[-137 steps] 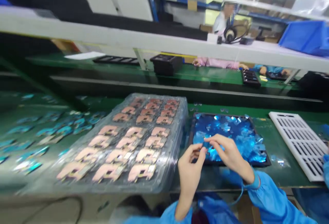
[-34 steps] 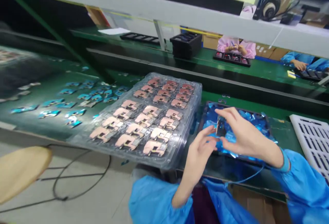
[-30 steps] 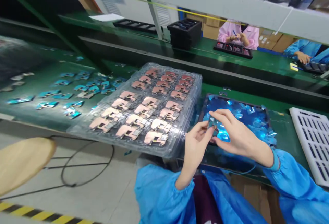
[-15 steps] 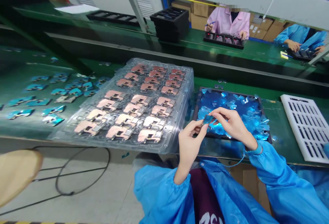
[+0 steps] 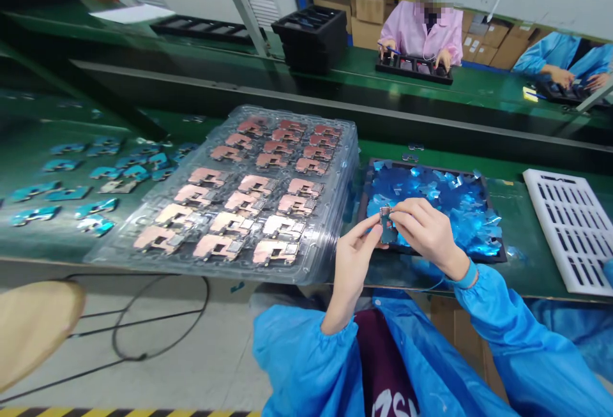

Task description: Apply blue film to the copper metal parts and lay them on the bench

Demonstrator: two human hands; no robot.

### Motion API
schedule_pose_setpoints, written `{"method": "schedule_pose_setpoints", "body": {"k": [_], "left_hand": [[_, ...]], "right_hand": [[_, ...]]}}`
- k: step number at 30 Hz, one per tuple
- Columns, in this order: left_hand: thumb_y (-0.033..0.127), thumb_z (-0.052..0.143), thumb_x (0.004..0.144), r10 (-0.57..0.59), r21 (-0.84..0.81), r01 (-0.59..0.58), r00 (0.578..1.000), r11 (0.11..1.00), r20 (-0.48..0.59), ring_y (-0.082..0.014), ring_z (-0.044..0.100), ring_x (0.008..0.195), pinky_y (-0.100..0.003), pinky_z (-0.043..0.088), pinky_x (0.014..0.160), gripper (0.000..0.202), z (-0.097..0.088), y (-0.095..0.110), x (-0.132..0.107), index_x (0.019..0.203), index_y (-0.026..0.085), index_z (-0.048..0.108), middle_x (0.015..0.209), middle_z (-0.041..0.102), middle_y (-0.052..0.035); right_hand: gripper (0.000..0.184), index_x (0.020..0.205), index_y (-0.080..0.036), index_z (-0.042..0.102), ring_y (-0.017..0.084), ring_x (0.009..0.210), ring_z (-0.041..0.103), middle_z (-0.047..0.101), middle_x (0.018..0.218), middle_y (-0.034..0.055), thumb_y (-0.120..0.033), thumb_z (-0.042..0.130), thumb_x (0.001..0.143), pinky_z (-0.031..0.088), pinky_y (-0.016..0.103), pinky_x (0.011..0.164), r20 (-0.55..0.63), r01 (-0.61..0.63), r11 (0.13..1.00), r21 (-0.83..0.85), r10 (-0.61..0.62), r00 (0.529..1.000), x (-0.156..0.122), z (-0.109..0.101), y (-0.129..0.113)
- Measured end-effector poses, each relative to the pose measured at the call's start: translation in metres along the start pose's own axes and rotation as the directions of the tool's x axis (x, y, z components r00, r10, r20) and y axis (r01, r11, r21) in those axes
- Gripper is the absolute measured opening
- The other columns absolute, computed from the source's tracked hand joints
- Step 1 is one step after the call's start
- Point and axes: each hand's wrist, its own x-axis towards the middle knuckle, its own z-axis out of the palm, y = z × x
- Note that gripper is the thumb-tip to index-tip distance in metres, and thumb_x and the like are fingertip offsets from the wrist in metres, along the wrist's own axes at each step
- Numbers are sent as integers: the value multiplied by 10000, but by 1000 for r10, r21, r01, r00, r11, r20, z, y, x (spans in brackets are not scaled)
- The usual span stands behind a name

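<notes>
Between my two hands a small circuit board [image 5: 388, 232] is held up, its dark blue-green face toward me. My left hand [image 5: 357, 254] pinches the board's left edge between thumb and fingers. At its upper right, the fingertips of my right hand [image 5: 424, 228] are closed on the board too; whether they also grip a film is too small to tell. Below and behind the hands lies a black tray [image 5: 498, 254] heaped with loose blue film pieces [image 5: 431, 181]. To the left, a stack of clear plastic trays [image 5: 316, 257] bears rows of copper-coloured circuit boards [image 5: 223, 248].
Several blue-covered boards [image 5: 62, 193] lie spread on the green bench at left. A white slotted rack [image 5: 569, 232] stands at right. Black trays [image 5: 311, 40] are stacked on the far bench, where two co-workers handle trays. A metal post [image 5: 244, 8] rises there.
The board has been turned upright so its flat face shows toward me. My right hand has shifted slightly left and closer to it. The camera view has moved a little.
</notes>
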Motion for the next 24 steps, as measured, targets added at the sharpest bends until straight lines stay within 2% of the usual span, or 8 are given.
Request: {"method": "schedule_pose_setpoints", "body": {"k": [4, 9, 12, 15, 20, 22, 23, 24], "left_hand": [[418, 999, 774, -93, -160, 89, 996, 983, -17, -198, 740, 878, -272, 654, 668, 461, -3, -6, 6, 1149, 189, 858, 1200, 811, -107], [388, 1035, 746, -212, -299, 224, 975, 928, 73, -177, 756, 845, -241, 632, 669, 556, -8, -6, 12, 1204, 171, 807, 1116, 816, -88], [371, 1050, 728, -249, -342, 263, 965, 902, 84, -161, 759, 851, -224, 619, 679, 592, -7, -5, 13, 1222, 180, 785, 1147, 817, -75], [367, 1039, 747, -255, -359, 266, 964, 895, 77, -156, 769, 878, -212, 604, 694, 575, -4, -5, 15, 1224, 190, 772, 1169, 820, -69], [389, 1039, 728, -231, -361, 214, 973, 908, -4, -181, 790, 958, -220, 611, 735, 584, 0, -11, 23, 1202, 189, 763, 1193, 816, -80], [391, 1050, 690, -213, -338, 189, 977, 922, -35, -215, 801, 997, -238, 622, 751, 584, 1, -13, 28, 1153, 186, 760, 1134, 817, -79], [404, 1051, 680, -202, -319, 177, 978, 931, -47, -231, 805, 1004, -251, 628, 759, 574, 1, -13, 29, 1122, 186, 757, 1089, 816, -75], [426, 1048, 679, -189, -295, 164, 980, 941, -57, -242, 808, 995, -265, 634, 767, 557, 2, -14, 29, 1085, 185, 753, 1043, 812, -70]], "right_hand": [[216, 1174, -219, 769, 270, 1161, 770, 812, 1212, 101, -109, 599, 1102, 679, 406, 963, 59, 106, 994, 18, -107, 993, -10, -5, 2], [255, 1207, -237, 779, 265, 1227, 771, 821, 1249, 87, -110, 580, 1112, 701, 392, 967, 145, 137, 990, 15, -138, 980, -17, -15, -1], [255, 1163, -203, 778, 274, 1283, 753, 809, 1301, 108, -85, 560, 1108, 710, 373, 949, 149, 202, 979, 2, -200, 968, -19, -22, -2], [242, 1167, -196, 776, 277, 1262, 766, 815, 1282, 114, -70, 584, 1090, 714, 369, 937, 140, 208, 978, 29, -210, 968, -25, -27, -2], [280, 1238, -260, 754, 273, 1152, 802, 835, 1200, 79, -82, 688, 1032, 718, 399, 913, 32, 66, 986, 151, -72, 997, -49, -31, -2], [275, 1200, -286, 749, 265, 1043, 812, 840, 1095, 58, -92, 692, 1014, 714, 425, 879, -43, -66, 982, 175, 75, 996, -61, -35, 1], [243, 1169, -290, 746, 262, 988, 808, 832, 1047, 55, -113, 684, 1015, 707, 431, 854, -81, -171, 971, 169, 187, 979, -66, -37, 5], [194, 1143, -285, 741, 260, 948, 798, 820, 1018, 58, -150, 672, 1023, 697, 429, 825, -113, -303, 940, 155, 322, 940, -72, -40, 12]]}}
